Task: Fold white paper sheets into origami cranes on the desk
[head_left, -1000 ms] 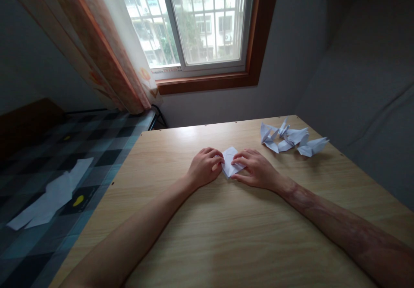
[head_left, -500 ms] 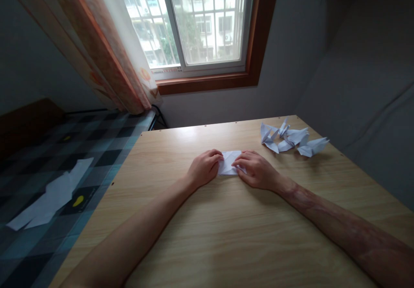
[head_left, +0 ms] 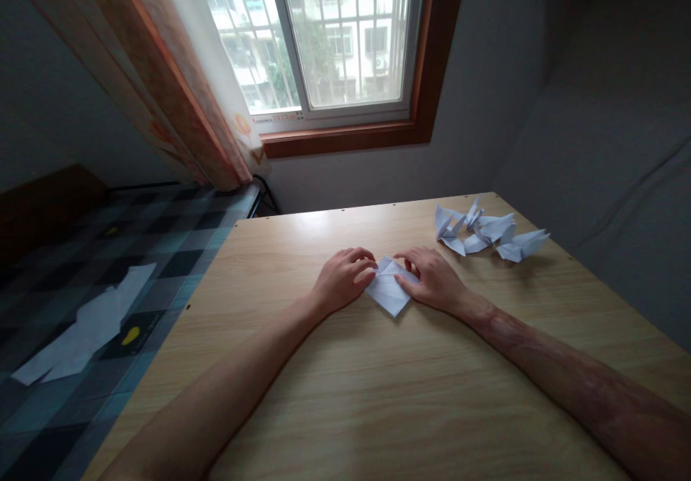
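A small folded square of white paper (head_left: 389, 292) lies on the wooden table, turned so that one corner points toward me. My left hand (head_left: 346, 275) pinches its left corner between thumb and fingers. At the opposite side my right hand (head_left: 430, 277) grips the right corner, its thumb on top of the sheet. Crease lines run across the paper's upper face. Parts of both side corners are hidden under my fingers.
Several folded paper cranes (head_left: 486, 232) sit clustered at the table's far right. Left of the table (head_left: 302, 394), loose white paper pieces (head_left: 97, 326) lie on a checked bedspread (head_left: 183, 268). A window (head_left: 345, 42) and a curtain (head_left: 178, 92) are beyond.
The paper has turned from lying with its edges square to me to a diamond position, with a corner toward me. Both hands have shifted their hold to its side corners.
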`<action>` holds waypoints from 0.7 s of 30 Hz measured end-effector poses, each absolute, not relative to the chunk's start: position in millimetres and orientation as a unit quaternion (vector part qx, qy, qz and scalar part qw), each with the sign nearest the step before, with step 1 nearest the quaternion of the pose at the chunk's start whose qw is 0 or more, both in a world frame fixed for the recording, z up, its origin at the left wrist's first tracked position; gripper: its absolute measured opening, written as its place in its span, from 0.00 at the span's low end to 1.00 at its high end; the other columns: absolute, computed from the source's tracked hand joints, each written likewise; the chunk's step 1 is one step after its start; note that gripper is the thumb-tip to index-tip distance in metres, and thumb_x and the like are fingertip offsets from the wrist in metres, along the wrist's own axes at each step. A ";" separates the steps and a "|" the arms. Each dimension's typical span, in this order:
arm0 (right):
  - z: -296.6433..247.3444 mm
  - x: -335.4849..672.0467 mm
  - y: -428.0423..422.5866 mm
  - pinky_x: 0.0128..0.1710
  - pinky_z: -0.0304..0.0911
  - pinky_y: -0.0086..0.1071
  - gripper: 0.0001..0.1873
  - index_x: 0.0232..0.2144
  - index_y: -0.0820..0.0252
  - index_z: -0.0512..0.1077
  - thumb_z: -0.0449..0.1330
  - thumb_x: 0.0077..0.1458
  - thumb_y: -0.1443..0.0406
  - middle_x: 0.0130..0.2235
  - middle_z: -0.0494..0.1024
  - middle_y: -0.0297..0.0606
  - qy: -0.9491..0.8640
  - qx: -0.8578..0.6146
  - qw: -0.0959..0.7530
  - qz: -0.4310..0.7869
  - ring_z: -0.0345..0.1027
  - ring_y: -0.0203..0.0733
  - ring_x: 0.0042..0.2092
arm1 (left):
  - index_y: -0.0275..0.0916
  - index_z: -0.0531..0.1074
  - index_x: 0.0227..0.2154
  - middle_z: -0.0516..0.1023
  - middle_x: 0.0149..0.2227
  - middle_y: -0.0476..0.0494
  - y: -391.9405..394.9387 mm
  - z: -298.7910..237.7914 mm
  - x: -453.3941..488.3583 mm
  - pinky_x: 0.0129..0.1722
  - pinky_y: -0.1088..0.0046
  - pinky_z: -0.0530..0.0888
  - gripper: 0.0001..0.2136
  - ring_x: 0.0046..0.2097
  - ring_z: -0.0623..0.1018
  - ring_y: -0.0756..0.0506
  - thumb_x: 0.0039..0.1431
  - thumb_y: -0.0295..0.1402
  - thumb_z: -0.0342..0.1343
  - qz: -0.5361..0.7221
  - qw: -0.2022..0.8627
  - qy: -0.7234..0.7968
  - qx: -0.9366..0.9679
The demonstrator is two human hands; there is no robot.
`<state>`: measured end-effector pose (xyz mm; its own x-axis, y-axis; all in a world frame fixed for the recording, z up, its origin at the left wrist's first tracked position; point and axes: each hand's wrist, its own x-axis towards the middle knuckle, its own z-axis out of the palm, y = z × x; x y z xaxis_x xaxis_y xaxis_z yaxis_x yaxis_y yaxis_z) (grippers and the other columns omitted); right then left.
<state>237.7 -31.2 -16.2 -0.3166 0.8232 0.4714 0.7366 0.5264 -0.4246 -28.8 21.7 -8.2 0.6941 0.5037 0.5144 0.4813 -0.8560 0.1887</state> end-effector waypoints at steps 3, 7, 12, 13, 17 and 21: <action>-15.9 237.4 -31.6 0.46 0.63 0.42 0.14 0.50 0.57 0.80 0.70 0.62 0.63 0.35 0.78 0.35 -0.805 -0.491 0.324 0.074 0.73 0.46 0.38 | 0.42 0.82 0.44 0.87 0.47 0.42 19.4 -4.8 -28.1 0.48 0.62 0.79 0.10 0.44 0.84 0.42 0.77 0.35 0.54 0.255 0.024 0.258 0.932; -19.5 239.3 -29.1 0.47 0.64 0.43 0.13 0.49 0.56 0.82 0.70 0.65 0.57 0.37 0.78 0.38 -0.801 -0.505 0.315 0.058 0.73 0.49 0.41 | 0.42 0.81 0.47 0.87 0.49 0.40 16.1 -0.7 -27.4 0.51 0.59 0.79 0.12 0.48 0.85 0.39 0.71 0.44 0.62 0.240 0.041 0.253 0.936; -21.3 241.1 -25.9 0.49 0.65 0.43 0.16 0.50 0.55 0.81 0.72 0.63 0.56 0.42 0.80 0.41 -0.795 -0.507 0.327 0.060 0.74 0.52 0.46 | 0.44 0.81 0.49 0.86 0.54 0.42 18.8 -2.0 -29.0 0.58 0.57 0.77 0.13 0.54 0.84 0.39 0.69 0.45 0.66 0.249 0.056 0.253 0.933; -21.3 241.4 -25.4 0.48 0.64 0.43 0.16 0.49 0.56 0.80 0.72 0.63 0.57 0.42 0.80 0.40 -0.793 -0.507 0.333 0.062 0.74 0.52 0.45 | 0.44 0.81 0.49 0.86 0.54 0.42 19.8 -3.1 -29.6 0.58 0.57 0.77 0.13 0.55 0.83 0.39 0.70 0.45 0.66 0.253 0.051 0.258 0.931; -22.2 242.5 -24.4 0.45 0.64 0.41 0.14 0.45 0.57 0.77 0.73 0.60 0.61 0.42 0.81 0.40 -0.781 -0.500 0.365 0.083 0.73 0.49 0.42 | 0.44 0.80 0.49 0.85 0.54 0.42 22.6 -7.1 -30.9 0.56 0.56 0.77 0.10 0.53 0.83 0.39 0.71 0.42 0.64 0.258 0.036 0.280 0.924; -23.2 243.2 -24.2 0.46 0.62 0.40 0.07 0.40 0.56 0.75 0.69 0.62 0.66 0.39 0.80 0.38 -0.805 -0.458 0.365 0.100 0.72 0.48 0.41 | 0.44 0.79 0.51 0.84 0.54 0.42 21.8 -7.3 -29.8 0.56 0.57 0.78 0.11 0.53 0.82 0.39 0.72 0.42 0.63 0.252 0.042 0.290 0.922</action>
<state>243.2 -24.2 -23.2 -0.3150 0.8099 0.4948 0.6637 0.5606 -0.4952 -29.8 21.8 -7.3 0.7050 0.5556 0.4408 0.5131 -0.8286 0.2238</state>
